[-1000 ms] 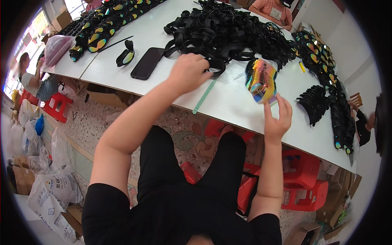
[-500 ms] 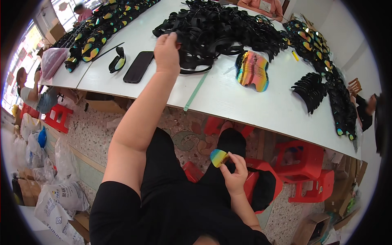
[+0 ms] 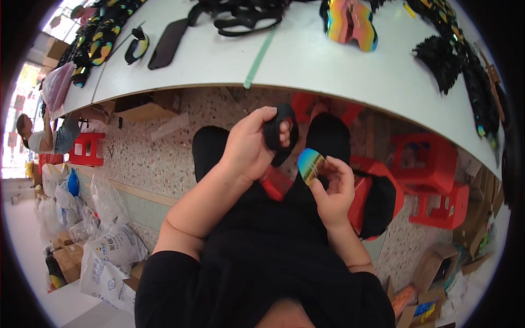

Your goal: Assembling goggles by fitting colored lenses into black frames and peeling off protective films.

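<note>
The person wears a plain black short-sleeved top (image 3: 262, 273) that fills the lower middle of the frame, with no print or pattern visible on it. The left sleeve (image 3: 164, 284) ends above the elbow at the lower left, and the right sleeve (image 3: 377, 295) ends likewise at the lower right; both forearms are bare below them. Black trousers (image 3: 213, 147) cover the legs, whose knees show as two dark rounded shapes in the centre of the frame. The left hand (image 3: 249, 147) and the right hand (image 3: 331, 188) are bare, without gloves, and no rings, watch or bracelet can be made out on fingers (image 3: 268, 117) or wrists.
</note>
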Demonstrator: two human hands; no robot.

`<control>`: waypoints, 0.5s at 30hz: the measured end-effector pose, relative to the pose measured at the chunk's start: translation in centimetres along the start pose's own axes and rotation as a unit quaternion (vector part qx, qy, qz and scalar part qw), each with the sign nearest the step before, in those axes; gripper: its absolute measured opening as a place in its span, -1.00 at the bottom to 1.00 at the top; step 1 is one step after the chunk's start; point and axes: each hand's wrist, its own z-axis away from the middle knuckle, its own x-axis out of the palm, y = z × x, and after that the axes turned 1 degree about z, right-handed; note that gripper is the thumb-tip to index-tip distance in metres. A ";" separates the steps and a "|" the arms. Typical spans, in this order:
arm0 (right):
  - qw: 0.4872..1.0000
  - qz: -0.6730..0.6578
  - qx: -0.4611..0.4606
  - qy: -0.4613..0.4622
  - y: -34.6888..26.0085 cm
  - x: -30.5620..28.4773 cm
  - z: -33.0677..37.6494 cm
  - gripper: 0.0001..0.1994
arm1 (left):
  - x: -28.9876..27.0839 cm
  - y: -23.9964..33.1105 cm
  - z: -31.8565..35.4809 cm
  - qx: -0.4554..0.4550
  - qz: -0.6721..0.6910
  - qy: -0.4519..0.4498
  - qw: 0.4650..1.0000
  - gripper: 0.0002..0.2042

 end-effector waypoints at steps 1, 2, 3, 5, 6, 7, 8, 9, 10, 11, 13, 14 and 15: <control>0.999 0.027 -0.013 -0.010 0.1 0.0 -0.1 -0.53 | -0.5 -1.0 0.0 -0.019 0.001 0.022 1.000 -0.79; 0.999 0.045 0.002 -0.013 0.5 0.0 0.0 -0.54 | -1.0 -2.0 0.1 -0.020 -0.002 0.030 0.999 -0.77; 0.998 0.062 0.015 -0.017 0.8 -0.1 0.1 -0.55 | -1.0 -2.7 0.2 -0.029 -0.001 0.034 0.999 -0.77; 0.997 0.064 0.042 -0.009 1.3 -0.1 0.4 -0.58 | -0.4 -3.8 0.5 0.008 -0.050 0.067 0.996 -0.77; 0.996 0.065 0.053 -0.005 1.6 -0.1 0.6 -0.59 | 0.0 -3.9 0.9 -0.003 -0.036 0.075 0.996 -0.80; 0.996 0.066 0.064 -0.002 1.8 -0.2 0.7 -0.59 | 0.1 -4.1 0.9 -0.006 -0.037 0.077 0.996 -0.80; 0.996 0.066 0.066 0.000 1.9 -0.2 0.7 -0.59 | 0.1 -4.3 0.9 -0.005 -0.038 0.085 0.996 -0.81; 0.995 0.073 0.066 0.011 1.9 -0.2 0.7 -0.60 | 0.1 -4.5 0.9 -0.003 -0.038 0.094 0.995 -0.82; 0.994 0.080 0.065 0.023 2.0 -0.2 0.6 -0.60 | -0.2 -4.7 0.9 -0.005 -0.039 0.094 0.995 -0.82; 0.994 0.079 0.067 0.025 2.1 -0.2 0.5 -0.60 | -0.9 -5.0 0.9 -0.014 -0.039 0.078 0.996 -0.83; 0.993 0.101 0.048 0.036 2.2 -0.4 0.6 -0.60 | -1.2 -5.4 0.8 -0.026 -0.038 0.062 0.997 -0.84; 0.993 0.101 0.050 0.038 2.2 -0.5 0.6 -0.60 | -1.0 -5.6 0.7 -0.019 -0.032 0.076 0.996 -0.84; 0.990 0.132 0.022 0.041 2.2 -0.7 0.6 -0.60 | -0.8 -5.8 0.5 -0.013 -0.025 0.090 0.996 -0.84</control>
